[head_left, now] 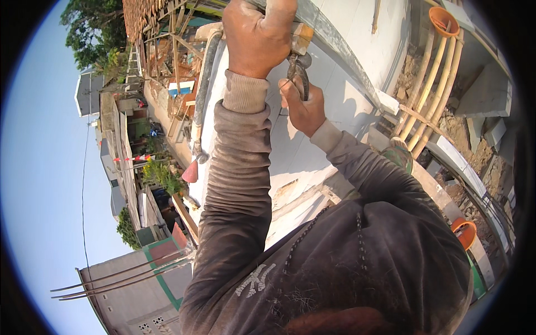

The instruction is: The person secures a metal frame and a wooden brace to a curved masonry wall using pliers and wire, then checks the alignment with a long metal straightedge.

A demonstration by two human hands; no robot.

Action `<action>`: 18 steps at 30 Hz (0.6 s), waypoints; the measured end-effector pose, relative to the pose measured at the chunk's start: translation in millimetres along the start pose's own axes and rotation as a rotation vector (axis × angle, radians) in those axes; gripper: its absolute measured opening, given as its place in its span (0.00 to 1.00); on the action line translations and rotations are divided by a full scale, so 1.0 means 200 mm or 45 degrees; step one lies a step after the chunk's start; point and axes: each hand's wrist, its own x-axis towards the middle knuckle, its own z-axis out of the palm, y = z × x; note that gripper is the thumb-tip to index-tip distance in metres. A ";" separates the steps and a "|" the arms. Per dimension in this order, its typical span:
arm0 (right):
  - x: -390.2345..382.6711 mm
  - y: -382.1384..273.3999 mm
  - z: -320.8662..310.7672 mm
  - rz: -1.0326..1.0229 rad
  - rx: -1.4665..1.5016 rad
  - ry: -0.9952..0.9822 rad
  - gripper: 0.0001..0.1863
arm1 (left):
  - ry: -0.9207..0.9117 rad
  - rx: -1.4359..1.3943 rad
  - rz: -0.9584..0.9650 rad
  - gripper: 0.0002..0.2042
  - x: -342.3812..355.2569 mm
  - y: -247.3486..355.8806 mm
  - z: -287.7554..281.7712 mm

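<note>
I see right hand (305,109) gripping pincer-like tool (301,73); wood block (302,37) just beyond fingers; I'd steady tool, wrist straight; left hand (258,40) curled, can't tell on what.

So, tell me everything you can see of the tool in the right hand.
The tool is dark, apparently metal, and looks like pincers, with a rounded greyish head and slim, curved handles. The right hand grips the handles, hiding part of them. It stands head-up in the picture, just below the end of a wooden piece; whether they touch is unclear.
</note>
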 end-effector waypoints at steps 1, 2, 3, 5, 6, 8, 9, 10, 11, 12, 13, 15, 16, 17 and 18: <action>-0.02 -0.04 -0.02 0.195 0.130 -0.179 0.20 | 0.003 0.004 -0.001 0.21 0.00 -0.01 0.00; -0.03 -0.07 -0.04 0.394 0.258 -0.359 0.21 | 0.032 -0.041 0.037 0.22 -0.01 -0.04 0.02; -0.05 -0.12 -0.06 0.394 0.257 -0.366 0.21 | 0.061 -0.086 0.075 0.22 -0.02 -0.06 0.03; -0.06 -0.19 -0.11 0.649 0.534 -0.651 0.25 | 0.073 -0.120 0.074 0.22 -0.01 -0.06 0.03; -0.06 -0.18 -0.13 0.651 0.531 -0.654 0.25 | 0.082 -0.155 0.074 0.22 -0.01 -0.05 0.03; -0.07 -0.19 -0.17 0.872 0.978 -0.892 0.24 | 0.115 -0.126 0.083 0.23 0.00 -0.05 0.04; -0.07 -0.19 -0.19 0.872 0.979 -0.895 0.24 | 0.148 -0.099 0.091 0.23 0.00 -0.04 0.04; -0.06 -0.20 -0.22 0.872 1.027 -0.978 0.20 | 0.150 -0.100 0.092 0.23 0.00 -0.03 0.03; -0.06 -0.21 -0.23 0.872 1.074 -1.061 0.17 | 0.100 -0.039 0.056 0.24 0.00 -0.01 0.02; -0.05 -0.23 -0.23 0.869 1.072 -1.060 0.17 | 0.050 0.021 0.021 0.25 0.00 0.00 0.02; -0.05 -0.26 -0.23 0.797 0.843 -0.981 0.13 | 0.056 0.026 0.017 0.25 -0.01 -0.01 0.02; -0.07 -0.30 -0.21 0.718 0.610 -0.903 0.13 | -0.011 0.011 0.023 0.26 -0.03 -0.03 0.02; -0.10 -0.30 -0.19 0.600 0.505 -0.645 0.14 | -0.003 0.011 0.019 0.26 -0.02 -0.02 0.01; -0.13 -0.30 -0.18 0.478 0.398 -0.389 0.16 | 0.012 -0.026 0.022 0.27 0.00 -0.02 0.01; -0.16 -0.29 -0.18 0.474 0.390 -0.390 0.16 | 0.027 -0.064 0.025 0.27 0.02 -0.01 0.01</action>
